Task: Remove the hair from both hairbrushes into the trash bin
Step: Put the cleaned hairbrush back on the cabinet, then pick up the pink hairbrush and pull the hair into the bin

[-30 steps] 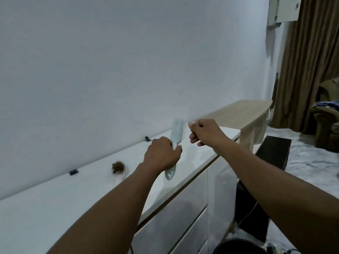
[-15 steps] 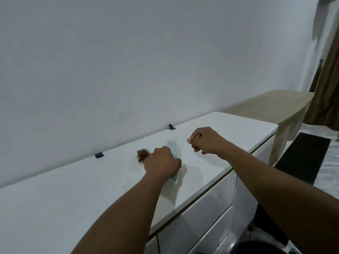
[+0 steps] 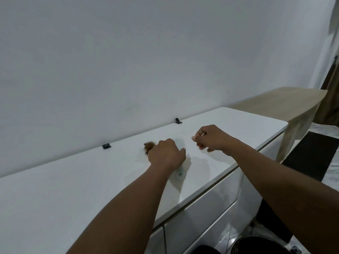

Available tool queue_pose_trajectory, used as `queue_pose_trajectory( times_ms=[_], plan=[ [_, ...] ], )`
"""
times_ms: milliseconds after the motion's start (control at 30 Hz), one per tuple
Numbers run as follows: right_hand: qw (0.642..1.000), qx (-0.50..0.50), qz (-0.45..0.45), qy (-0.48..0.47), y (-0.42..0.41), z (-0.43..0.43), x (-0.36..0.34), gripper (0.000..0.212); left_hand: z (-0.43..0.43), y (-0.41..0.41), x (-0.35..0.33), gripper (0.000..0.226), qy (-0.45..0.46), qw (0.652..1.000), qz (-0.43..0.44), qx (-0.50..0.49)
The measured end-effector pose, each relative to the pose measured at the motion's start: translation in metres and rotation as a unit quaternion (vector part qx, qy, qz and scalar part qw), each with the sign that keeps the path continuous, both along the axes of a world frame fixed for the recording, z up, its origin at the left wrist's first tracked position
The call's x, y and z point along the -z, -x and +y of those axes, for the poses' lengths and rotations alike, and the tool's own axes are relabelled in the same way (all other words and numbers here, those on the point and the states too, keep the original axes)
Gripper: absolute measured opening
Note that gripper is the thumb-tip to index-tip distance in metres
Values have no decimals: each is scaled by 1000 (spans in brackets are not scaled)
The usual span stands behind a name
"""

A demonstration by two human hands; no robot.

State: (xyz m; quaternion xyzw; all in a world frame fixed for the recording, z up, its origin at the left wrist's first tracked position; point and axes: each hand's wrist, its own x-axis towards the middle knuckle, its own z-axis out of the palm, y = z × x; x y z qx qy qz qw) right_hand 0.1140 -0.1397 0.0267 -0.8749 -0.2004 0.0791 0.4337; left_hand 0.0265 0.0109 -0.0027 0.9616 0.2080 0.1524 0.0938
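Two brushes up on the white cabinet top (image 3: 73, 189): left hand (image 3: 166, 154) wrapped around the pale hairbrush (image 3: 178, 143), right hand (image 3: 211, 138) pinched shut, maybe on strands, too blurry to tell. Hairy second brush (image 3: 149, 146) sits just beside; loose strands could miss the dark bin (image 3: 256, 244) below.

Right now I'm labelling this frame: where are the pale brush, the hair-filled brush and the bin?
pale brush (image 3: 178, 173), head view, handle end.
hair-filled brush (image 3: 149, 146), head view, hair clump.
bin (image 3: 256, 243), head view, rim.
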Motion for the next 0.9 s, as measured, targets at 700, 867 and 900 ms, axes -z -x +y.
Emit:
queue_pose_trajectory(
  times_ms=[700, 867, 900],
  plan=[
    [999, -39, -9, 32, 47, -9, -11, 30, 20, 55, 7, 21, 114, 990, -22, -77],
    [999, -12, -43, 31, 59, -44, -29, 27, -16, 50, -20, 31, 136, 987, -88, -13],
    [998, -2, -52, 29, 63, -54, -31, 27, -27, 50, -26, 33, 140, 985, -100, 1]
  ],
)
